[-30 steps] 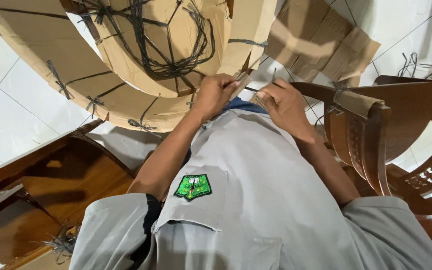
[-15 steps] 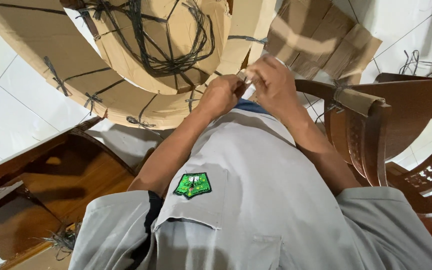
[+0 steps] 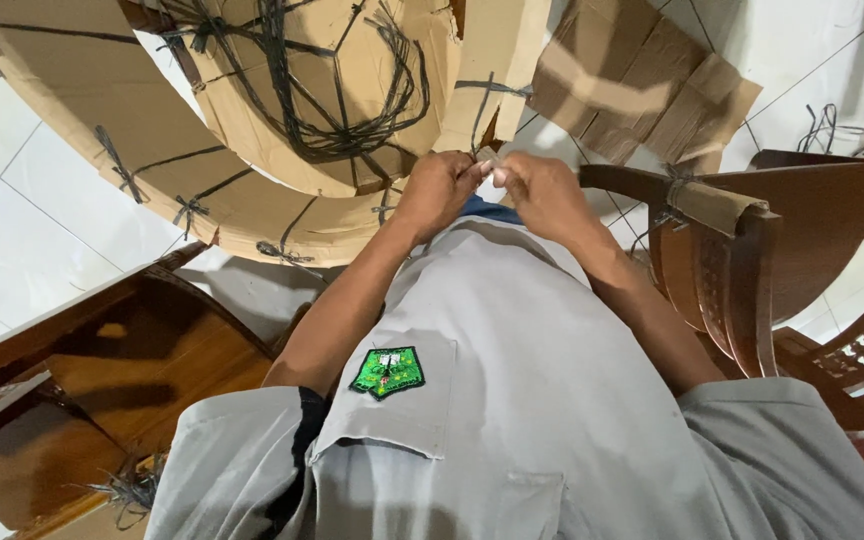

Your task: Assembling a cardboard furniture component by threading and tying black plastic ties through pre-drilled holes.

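Up close, left hand (image 3: 439, 190) and right hand (image 3: 542, 192) meeting fingertip to fingertip, fingers curled tight, pinching a small pale piece (image 3: 492, 183) between them, just under the edge of the cardboard (image 3: 252, 130) bound with black twine (image 3: 342, 130); beside the right arm, a wooden chair (image 3: 752, 260).

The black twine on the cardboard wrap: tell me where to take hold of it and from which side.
Best guess: pinch the black twine at its loose ends by the cardboard wrap's near edge, coming from the body side, where the left hand and right hand meet. Elsewhere it lies flat and tight against the cardboard, leaving little to pinch; the tied ends stick up free.
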